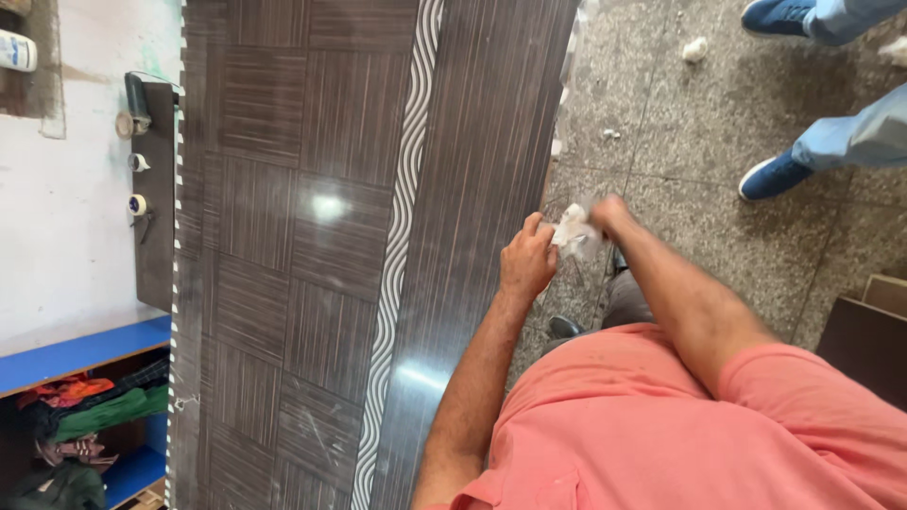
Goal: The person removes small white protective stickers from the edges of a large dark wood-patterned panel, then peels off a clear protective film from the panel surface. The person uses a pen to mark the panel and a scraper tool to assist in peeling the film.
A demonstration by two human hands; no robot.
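Head view looks down on a dark laminated wooden panel [359,246] with a wavy pale strip [397,255] running along it. At the panel's right edge, the left hand [527,260] curls its fingers around one end of a crumpled white scrap [574,231], and the right hand [609,212] pinches the other end, blurred. Both hands hold the scrap just off that edge, above the speckled stone floor [680,142]. Beyond the panel, blue shoes [770,175] stand on the floor.
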